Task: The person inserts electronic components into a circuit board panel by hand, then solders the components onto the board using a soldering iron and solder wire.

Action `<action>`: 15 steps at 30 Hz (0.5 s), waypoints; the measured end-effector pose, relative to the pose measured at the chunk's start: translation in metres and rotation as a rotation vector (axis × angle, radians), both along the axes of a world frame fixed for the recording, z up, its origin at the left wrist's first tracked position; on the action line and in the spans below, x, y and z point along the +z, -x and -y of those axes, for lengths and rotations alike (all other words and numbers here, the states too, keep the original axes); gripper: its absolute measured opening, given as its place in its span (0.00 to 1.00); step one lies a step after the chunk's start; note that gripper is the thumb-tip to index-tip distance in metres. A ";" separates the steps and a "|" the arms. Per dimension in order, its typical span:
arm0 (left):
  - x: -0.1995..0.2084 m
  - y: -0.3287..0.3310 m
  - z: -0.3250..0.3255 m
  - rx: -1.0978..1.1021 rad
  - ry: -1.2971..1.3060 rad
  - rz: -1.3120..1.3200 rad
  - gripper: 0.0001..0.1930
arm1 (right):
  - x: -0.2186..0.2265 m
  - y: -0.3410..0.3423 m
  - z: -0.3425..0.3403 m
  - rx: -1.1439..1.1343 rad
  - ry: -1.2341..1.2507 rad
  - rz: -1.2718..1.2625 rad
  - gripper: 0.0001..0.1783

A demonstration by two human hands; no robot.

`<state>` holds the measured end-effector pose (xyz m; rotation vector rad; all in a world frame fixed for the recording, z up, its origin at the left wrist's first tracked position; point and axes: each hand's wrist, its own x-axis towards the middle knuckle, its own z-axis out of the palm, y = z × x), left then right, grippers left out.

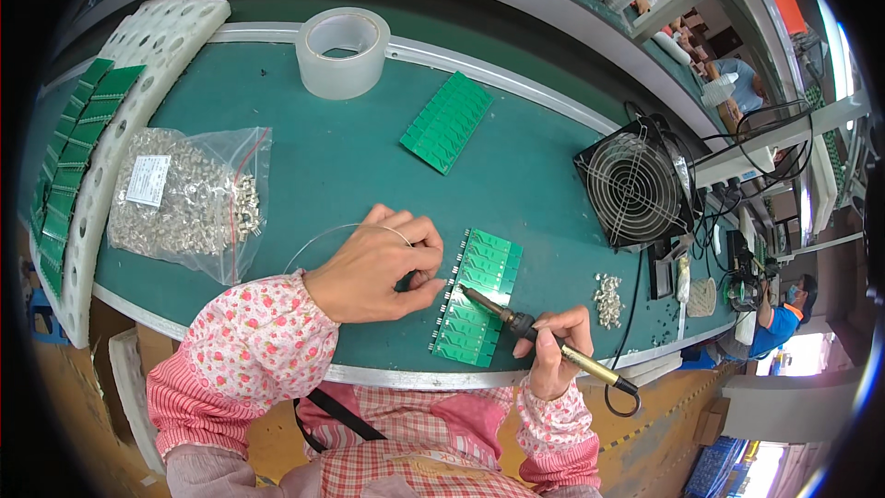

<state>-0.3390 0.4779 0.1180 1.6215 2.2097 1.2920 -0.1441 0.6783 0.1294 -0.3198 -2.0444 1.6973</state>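
My right hand [557, 350] grips a soldering iron [522, 325] with a dark front and a brass-coloured handle. Its tip points left and rests at the near-left part of a green circuit board panel [489, 269]. Small metal connectors [445, 308] line that panel's left edge. Just left of the panel, my left hand [385, 263] is closed, thumb and fingers drawn together beside the connectors. A thin solder wire [318, 238] loops over the back of this hand; its end between the fingers is hidden.
A bag of metal connectors [180, 207] lies left, beside a white foam rack [101, 194] of green boards. Further back are a tape roll [341, 60] and another panel [447, 122]. At right stand a fan [636, 186] and a loose connector pile [607, 301]. Another person [774, 318] sits far right.
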 end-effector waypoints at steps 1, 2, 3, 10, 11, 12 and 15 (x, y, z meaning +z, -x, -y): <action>0.000 0.000 0.000 0.000 -0.002 0.001 0.11 | 0.000 0.000 0.000 -0.012 0.011 0.004 0.10; 0.000 0.000 0.000 0.001 -0.003 0.002 0.11 | 0.000 0.000 0.000 0.002 -0.004 -0.003 0.10; 0.000 0.000 0.000 0.000 0.002 0.012 0.11 | 0.000 0.000 -0.001 0.004 -0.009 -0.004 0.10; 0.002 0.000 0.001 0.003 0.002 0.040 0.11 | -0.001 0.000 0.001 -0.087 0.062 -0.031 0.09; 0.002 -0.001 0.000 0.002 0.003 0.029 0.12 | -0.001 0.000 0.001 -0.073 0.048 -0.015 0.09; 0.001 -0.001 0.000 0.001 0.006 0.029 0.12 | -0.001 0.000 0.001 -0.065 0.051 -0.004 0.09; 0.001 -0.002 -0.002 0.004 0.016 0.029 0.13 | 0.000 0.001 0.001 -0.049 0.059 0.021 0.09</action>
